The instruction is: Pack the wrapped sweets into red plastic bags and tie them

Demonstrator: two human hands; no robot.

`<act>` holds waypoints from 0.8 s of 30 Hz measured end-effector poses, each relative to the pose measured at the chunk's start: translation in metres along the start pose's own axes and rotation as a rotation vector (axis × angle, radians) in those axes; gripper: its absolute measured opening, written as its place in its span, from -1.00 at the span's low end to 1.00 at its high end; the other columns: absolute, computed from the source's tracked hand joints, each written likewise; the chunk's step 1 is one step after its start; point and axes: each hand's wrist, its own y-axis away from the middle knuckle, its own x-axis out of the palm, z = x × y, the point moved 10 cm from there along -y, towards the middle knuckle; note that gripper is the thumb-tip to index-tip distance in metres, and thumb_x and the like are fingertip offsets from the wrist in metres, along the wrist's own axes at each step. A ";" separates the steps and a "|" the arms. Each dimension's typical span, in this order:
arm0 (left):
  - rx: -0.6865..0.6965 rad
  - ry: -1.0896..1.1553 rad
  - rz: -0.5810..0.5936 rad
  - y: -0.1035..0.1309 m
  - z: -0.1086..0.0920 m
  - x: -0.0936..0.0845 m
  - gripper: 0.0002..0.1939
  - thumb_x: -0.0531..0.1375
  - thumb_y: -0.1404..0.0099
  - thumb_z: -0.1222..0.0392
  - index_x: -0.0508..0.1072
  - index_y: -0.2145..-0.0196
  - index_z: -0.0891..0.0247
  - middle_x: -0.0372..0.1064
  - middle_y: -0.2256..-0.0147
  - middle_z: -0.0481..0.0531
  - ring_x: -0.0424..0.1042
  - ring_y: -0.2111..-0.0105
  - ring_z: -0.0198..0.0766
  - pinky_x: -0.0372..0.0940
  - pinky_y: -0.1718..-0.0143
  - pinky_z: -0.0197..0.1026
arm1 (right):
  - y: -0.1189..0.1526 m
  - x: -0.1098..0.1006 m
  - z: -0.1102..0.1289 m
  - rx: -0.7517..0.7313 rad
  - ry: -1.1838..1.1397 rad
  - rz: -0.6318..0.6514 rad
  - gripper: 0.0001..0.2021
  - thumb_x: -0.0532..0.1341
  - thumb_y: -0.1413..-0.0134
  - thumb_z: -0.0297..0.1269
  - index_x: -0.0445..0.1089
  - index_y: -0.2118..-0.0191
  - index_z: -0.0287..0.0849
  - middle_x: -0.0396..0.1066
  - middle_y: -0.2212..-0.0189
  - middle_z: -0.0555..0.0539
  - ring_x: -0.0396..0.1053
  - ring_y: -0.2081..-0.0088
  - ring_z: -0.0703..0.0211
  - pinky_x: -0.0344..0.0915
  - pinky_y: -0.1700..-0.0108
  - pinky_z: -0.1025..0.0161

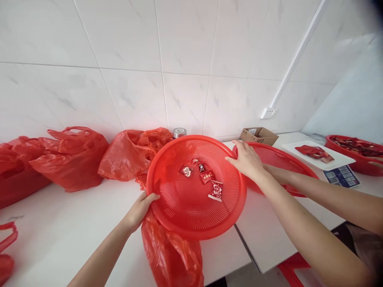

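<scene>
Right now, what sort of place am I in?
Possibly a packing workroom: there's a weighing scale, a red basket holding small wrapped packets, and red plastic bags on the table.

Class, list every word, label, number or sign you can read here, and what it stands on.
"SF" (probably; slightly blurred): cardboard box.
Too blurred to read: print on the wrapped packets in the basket.
Too small to read: print on the scale panel and jar lid.
</scene>
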 end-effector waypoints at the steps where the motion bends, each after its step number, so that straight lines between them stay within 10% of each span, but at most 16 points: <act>1: 0.029 -0.004 -0.011 0.007 0.004 -0.009 -0.53 0.14 -0.24 -0.05 0.33 -0.01 0.28 0.50 0.10 0.17 0.52 0.16 0.04 0.43 0.15 -0.01 | 0.005 0.001 -0.007 0.054 -0.064 0.042 -0.42 0.23 -0.03 -0.02 0.25 -0.14 -0.20 0.34 -0.03 -0.28 0.31 -0.03 -0.21 0.26 0.01 -0.06; 5: 0.155 -0.014 -0.109 0.017 0.000 -0.034 -0.41 0.14 -0.25 -0.09 0.24 -0.15 0.26 0.44 0.01 0.18 0.47 0.06 0.06 0.40 0.08 -0.02 | 0.015 0.022 0.011 0.042 -0.360 0.258 -0.78 0.17 -0.06 -0.16 0.46 0.25 -0.16 0.51 0.30 -0.09 0.46 0.27 0.03 0.33 0.25 0.20; 12: 0.106 -0.331 -0.215 0.020 0.005 -0.061 -0.17 0.28 -0.11 -0.07 0.13 -0.24 0.30 0.32 -0.10 0.32 0.39 -0.03 0.09 0.32 0.00 0.02 | 0.026 -0.033 0.064 -0.039 -0.300 -0.143 -0.77 0.07 -0.13 -0.19 0.43 0.27 -0.15 0.48 0.37 -0.09 0.42 0.29 0.03 0.29 0.19 0.17; 18: 0.005 -0.451 -0.304 0.076 0.049 -0.094 -0.18 0.18 -0.12 0.09 0.03 -0.31 0.14 0.27 -0.15 0.19 0.42 0.01 -0.02 0.31 0.01 -0.04 | 0.081 -0.056 0.099 -0.319 -0.363 -0.368 -0.63 0.02 -0.18 -0.33 0.33 -0.08 -0.09 0.39 0.01 -0.14 0.37 0.00 0.03 0.31 -0.04 0.10; 24: 0.019 -0.334 -0.241 0.110 0.046 -0.097 -0.13 0.21 -0.09 0.03 0.02 -0.32 0.19 0.44 0.03 0.10 0.48 0.17 -0.07 0.35 0.14 -0.10 | 0.111 -0.065 0.122 -0.524 -0.392 -0.492 -0.50 0.00 -0.15 -0.47 0.24 -0.19 -0.03 0.25 -0.12 -0.12 0.26 -0.14 0.05 0.25 -0.16 0.09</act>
